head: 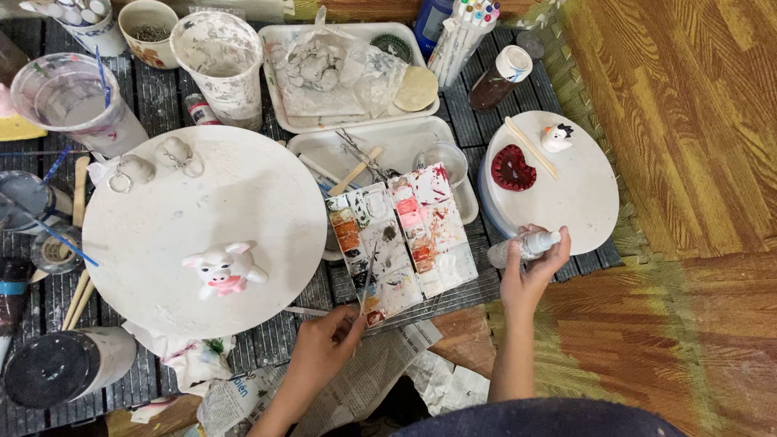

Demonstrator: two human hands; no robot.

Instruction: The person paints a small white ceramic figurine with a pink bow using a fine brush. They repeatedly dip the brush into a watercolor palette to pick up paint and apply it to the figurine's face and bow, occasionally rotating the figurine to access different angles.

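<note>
Right now our thin paintbrush (366, 285) runs nearly upright in the head view, leaning slightly, its tip up over the lower wells of the paint palette (402, 236) and its handle end pinched in our left hand (328, 344), fingers closed tight around it. Our right hand (530, 271) is wrapped around a small clear bottle (524, 245), which lies almost level, pointing right and a touch upward, just below the edge of the small round board (579, 194). That board carries a red heart-shaped piece (513, 168), a pale stick and a tiny white figure (556, 137). Left of the palette (well apart from both hands) a white pig figure (224, 271) stands on the large round board (243, 190). Crumpled newspaper (380, 376) lies under our wrists.
</note>
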